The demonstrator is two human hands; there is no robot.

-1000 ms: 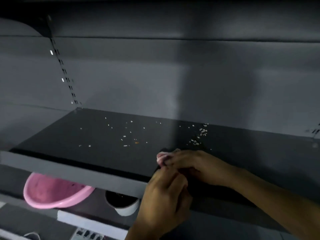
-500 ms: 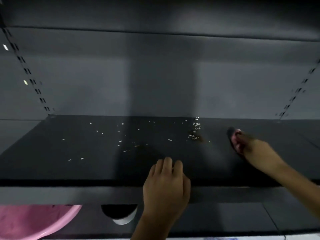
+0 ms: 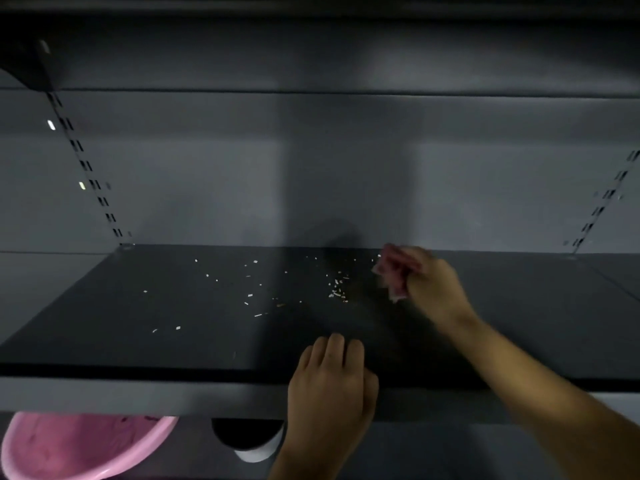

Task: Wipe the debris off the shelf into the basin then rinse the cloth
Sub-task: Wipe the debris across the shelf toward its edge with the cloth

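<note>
A dark shelf (image 3: 104, 341) carries several pale crumbs of debris (image 3: 337, 291) scattered across its middle. My right hand (image 3: 433, 289) is at the back right of the crumbs, shut on a bunched pink cloth (image 3: 391, 271) that touches the shelf surface. Resting on the front lip of the shelf is my left hand (image 3: 330, 382), fingers curled over the edge and holding nothing else. A pink basin (image 3: 79, 448) sits below the shelf at the lower left, partly hidden by the shelf's front edge.
A small round white-rimmed pot (image 3: 249, 441) stands below the shelf beside the basin. Slotted uprights (image 3: 90, 174) run up the grey back wall at left and right (image 3: 602, 202). Another shelf overhangs at the top.
My right hand has carried the cloth from the front edge out to the right, then back and leftwards towards the crumbs. My left hand has let go of the cloth and settled on the shelf lip.
</note>
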